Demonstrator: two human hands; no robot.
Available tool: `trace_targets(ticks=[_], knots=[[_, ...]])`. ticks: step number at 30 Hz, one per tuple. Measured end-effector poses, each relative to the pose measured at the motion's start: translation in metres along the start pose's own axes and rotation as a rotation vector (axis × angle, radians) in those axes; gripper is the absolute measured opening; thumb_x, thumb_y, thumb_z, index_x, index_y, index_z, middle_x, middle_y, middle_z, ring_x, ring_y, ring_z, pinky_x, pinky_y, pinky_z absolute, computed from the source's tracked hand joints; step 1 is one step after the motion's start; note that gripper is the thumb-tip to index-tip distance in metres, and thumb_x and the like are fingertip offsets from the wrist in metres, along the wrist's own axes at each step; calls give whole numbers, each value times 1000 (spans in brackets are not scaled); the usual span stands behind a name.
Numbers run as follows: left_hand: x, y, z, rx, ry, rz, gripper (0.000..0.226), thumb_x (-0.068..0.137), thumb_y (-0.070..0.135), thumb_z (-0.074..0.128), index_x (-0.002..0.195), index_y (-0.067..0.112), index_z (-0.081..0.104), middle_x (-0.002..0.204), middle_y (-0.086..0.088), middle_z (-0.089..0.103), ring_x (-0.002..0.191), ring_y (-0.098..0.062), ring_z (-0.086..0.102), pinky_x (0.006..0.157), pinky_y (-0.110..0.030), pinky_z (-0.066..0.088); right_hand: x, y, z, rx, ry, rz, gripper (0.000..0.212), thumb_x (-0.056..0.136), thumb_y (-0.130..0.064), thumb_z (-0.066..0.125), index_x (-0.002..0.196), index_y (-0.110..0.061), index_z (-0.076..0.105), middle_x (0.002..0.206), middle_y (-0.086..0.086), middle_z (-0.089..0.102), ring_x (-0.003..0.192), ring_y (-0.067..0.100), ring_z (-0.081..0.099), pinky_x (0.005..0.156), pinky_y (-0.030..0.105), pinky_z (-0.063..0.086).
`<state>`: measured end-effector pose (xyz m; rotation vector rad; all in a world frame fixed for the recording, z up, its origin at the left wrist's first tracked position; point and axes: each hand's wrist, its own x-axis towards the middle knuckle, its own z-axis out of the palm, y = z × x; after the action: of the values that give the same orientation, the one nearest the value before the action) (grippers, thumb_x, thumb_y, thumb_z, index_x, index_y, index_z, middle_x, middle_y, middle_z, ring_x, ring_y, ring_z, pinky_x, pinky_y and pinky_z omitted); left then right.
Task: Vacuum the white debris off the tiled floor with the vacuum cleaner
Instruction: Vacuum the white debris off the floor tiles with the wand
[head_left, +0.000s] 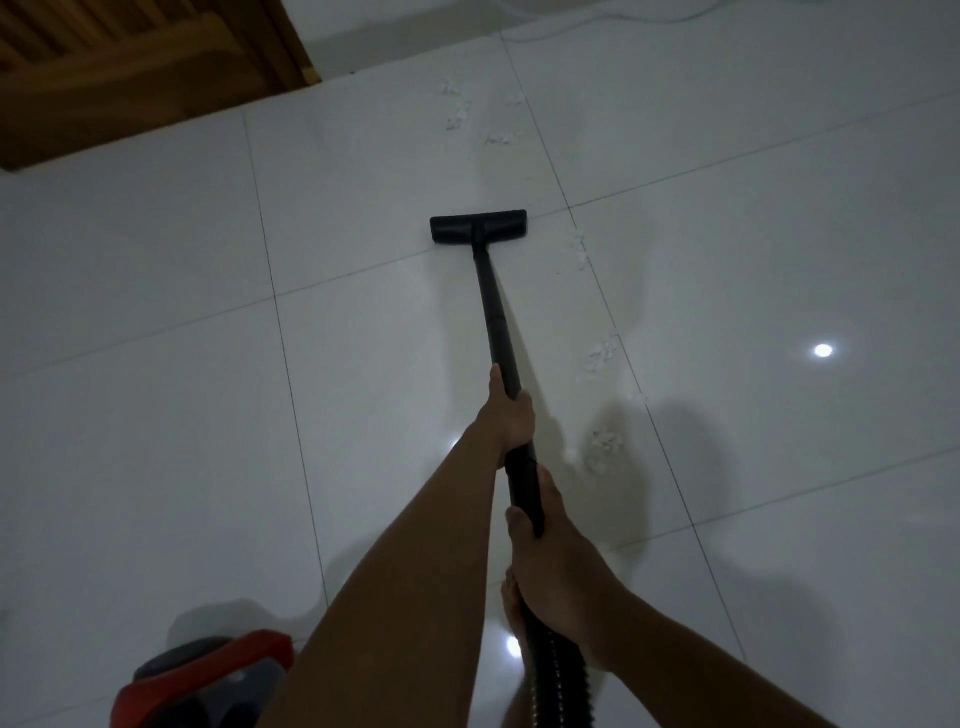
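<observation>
The left hand (511, 415) is gripping the long black vacuum cleaner tube (493, 306) midway, fingers (523, 401) curled round it; the right hand (556, 566) is clasping its near end by the ribbed black hose (558, 670). The flat black nozzle (478, 226) is resting on the glossy white tiled floor (156, 312), with white debris scraps (602, 356) lying to its right and beyond it.

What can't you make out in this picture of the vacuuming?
Head view:
- Vacuum body: cut off by the bottom edge, partly behind the left arm.
- Hose: partly under the right hand, runs off the bottom edge.
- Far debris: too small and dim to count.
- Whatever lies under the nozzle: hidden by it.
</observation>
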<state>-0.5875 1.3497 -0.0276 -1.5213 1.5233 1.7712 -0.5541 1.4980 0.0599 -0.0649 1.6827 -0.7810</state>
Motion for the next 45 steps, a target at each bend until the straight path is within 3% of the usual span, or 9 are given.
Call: trace_targets(ticks=[7, 15, 18, 21, 29, 34, 36, 43, 45], knots=[[24, 34, -20, -15, -6, 5, 67, 106, 30, 32, 153, 40, -15, 129, -12, 51, 79, -19, 53, 76, -35, 46, 20, -45, -9, -91, 9, -3, 59, 111, -38, 34, 159, -50, 3, 101, 5, 56, 48, 8, 58, 39, 16, 44], [61, 68, -41, -15, 12, 21, 67, 106, 31, 32, 153, 40, -15, 132, -13, 50, 79, -19, 53, 75, -35, 46, 64, -77, -10, -83, 22, 22, 62, 108, -41, 39, 156, -58, 3, 106, 7, 62, 66, 19, 67, 55, 31, 61], [77, 82, -45, -28, 18, 31, 67, 106, 31, 32, 153, 40, -15, 129, -12, 51, 80, -19, 53, 72, -33, 46, 80, -92, -18, -72, 35, 17, 61, 109, -39, 39, 156, -57, 5, 116, 15, 61, 70, 21, 65, 47, 26, 57], [93, 97, -49, -14, 33, 36, 67, 106, 31, 32, 153, 40, -15, 124, -12, 54, 77, -18, 53, 72, -33, 45, 94, -107, -27, -96, 26, -8, 62, 110, -37, 36, 159, -52, 1, 103, 10, 60, 60, 16, 62, 42, 19, 48], [136, 129, -66, 21, 73, 52, 65, 106, 33, 30, 153, 39, -15, 119, -8, 52, 78, -16, 54, 78, -34, 45, 137, -140, -36, -178, 26, -9, 64, 109, -43, 33, 158, -53, -8, 80, 0, 65, 57, 13, 65, 48, 22, 52], [154, 151, -73, 15, 87, 65, 65, 106, 33, 30, 153, 38, -14, 113, -6, 50, 76, -15, 53, 79, -34, 44, 155, -164, -48, -232, 20, 2, 64, 110, -46, 31, 157, -54, -12, 91, -4, 67, 56, 8, 66, 39, 13, 42], [162, 161, -78, 14, 89, 66, 65, 106, 34, 30, 153, 38, -14, 122, -9, 52, 81, -18, 54, 80, -34, 44, 162, -174, -50, -209, 9, 0, 64, 110, -44, 31, 157, -54, -12, 95, -1, 65, 53, 8, 64, 38, 13, 42], [177, 184, -94, 3, 91, 69, 65, 106, 33, 31, 154, 37, -14, 138, -12, 48, 96, -24, 53, 86, -35, 44, 184, -194, -49, -121, 1, -18, 65, 109, -42, 35, 155, -59, -8, 93, 2, 65, 57, 12, 67, 51, 22, 54], [180, 188, -99, 5, 91, 68, 65, 106, 33, 31, 154, 38, -14, 136, -12, 49, 92, -23, 54, 86, -35, 45, 189, -198, -48, -126, 0, -20, 65, 109, -43, 35, 154, -61, -8, 91, 1, 66, 62, 14, 68, 61, 31, 61]])
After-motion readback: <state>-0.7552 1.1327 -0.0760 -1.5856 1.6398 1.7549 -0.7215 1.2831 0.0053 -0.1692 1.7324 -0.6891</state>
